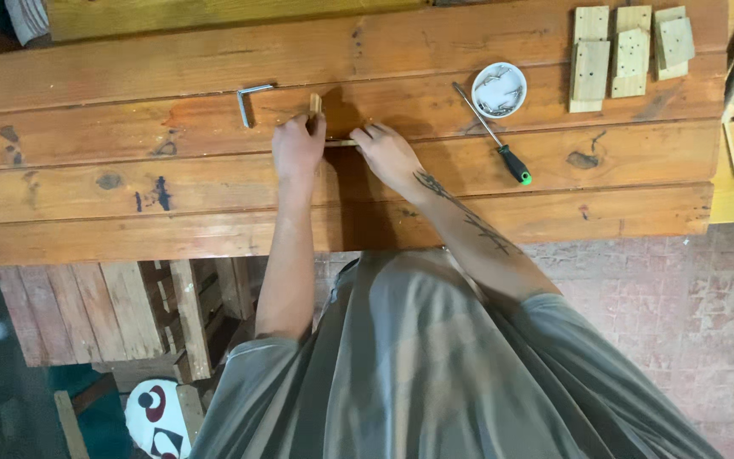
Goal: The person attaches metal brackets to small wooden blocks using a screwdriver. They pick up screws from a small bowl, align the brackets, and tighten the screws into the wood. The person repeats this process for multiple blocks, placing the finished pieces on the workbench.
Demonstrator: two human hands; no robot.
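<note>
My left hand [297,146] grips a small wooden piece [315,104] that stands up from the workbench [129,178]; only its top end shows above my fingers. My right hand [388,155] rests just to the right, its fingertips on a thin light strip [341,142] that runs between both hands. Whether the fingers pinch the strip or only press it, I cannot tell. Both forearms reach forward from my grey shirt.
A metal hex key [250,99] lies left of my hands. Right of them are a green-handled screwdriver [496,140], a white dish of screws [499,89] and several small drilled wooden blocks [629,53]. Wooden slats [121,310] stand below the bench edge.
</note>
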